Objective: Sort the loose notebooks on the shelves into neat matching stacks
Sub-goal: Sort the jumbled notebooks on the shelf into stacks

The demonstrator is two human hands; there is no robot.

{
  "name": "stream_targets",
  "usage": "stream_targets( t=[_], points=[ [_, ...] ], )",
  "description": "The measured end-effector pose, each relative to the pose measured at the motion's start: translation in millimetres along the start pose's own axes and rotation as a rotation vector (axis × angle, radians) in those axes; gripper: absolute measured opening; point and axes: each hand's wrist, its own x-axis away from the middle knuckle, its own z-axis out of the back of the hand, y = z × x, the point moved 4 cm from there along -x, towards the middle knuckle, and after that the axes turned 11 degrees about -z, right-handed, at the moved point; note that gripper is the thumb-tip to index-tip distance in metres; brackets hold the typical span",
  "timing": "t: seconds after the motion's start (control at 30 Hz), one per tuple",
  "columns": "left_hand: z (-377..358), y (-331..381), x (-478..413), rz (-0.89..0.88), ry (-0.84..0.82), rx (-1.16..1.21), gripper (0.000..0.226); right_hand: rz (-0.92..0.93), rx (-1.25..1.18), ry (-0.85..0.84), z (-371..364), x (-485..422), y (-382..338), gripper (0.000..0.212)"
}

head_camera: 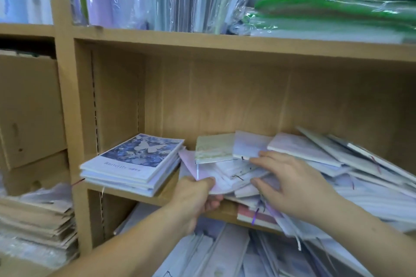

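On your middle shelf [167,188], the neat butterfly stack [132,164] sits at the left. Just beside it, your left hand [195,195] pinches 1 pink notebook [200,170] at its near edge, thumb on top. Your right hand [292,182] rests with fingers spread on the loose heap [333,162].

Light wood shelving unit [202,45], peg-hole side panel [117,101]; cardboard box [29,108] in left bay.

A squared stack of butterfly notebooks [132,164] lay flat at the left of the shelf [165,194]. Beside it a loose heap of pale notebooks [301,148] sprawled overlapping and tilted, a pink notebook [193,168] jutting from its left edge.
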Motion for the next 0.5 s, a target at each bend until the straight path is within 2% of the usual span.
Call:
stream_targets(
  t=[0.07,0.17,0.3,0.5],
  points=[
    [-0.3,7.2,0.4,-0.017,-0.001,-0.009,0.010,-0.016,0.014,-0.008,5.0,0.6,-3.5,0.047],
    [0.9,21.0,1.3,-0.036,-0.001,0.014,0.010,-0.089,0.038,-0.084,9.0,-5.8,-11.1,0.060],
    [6.7,51.8,4.7,-0.128,-0.011,0.039,0.013,-0.160,0.132,-0.130,9.3,-16.2,-18.9,0.060],
    [35.4,93.3,28.4,-0.199,-0.175,-0.198,0.016,-0.247,0.169,-0.191,10.3,-25.2,-24.8,0.081]
  ],
)
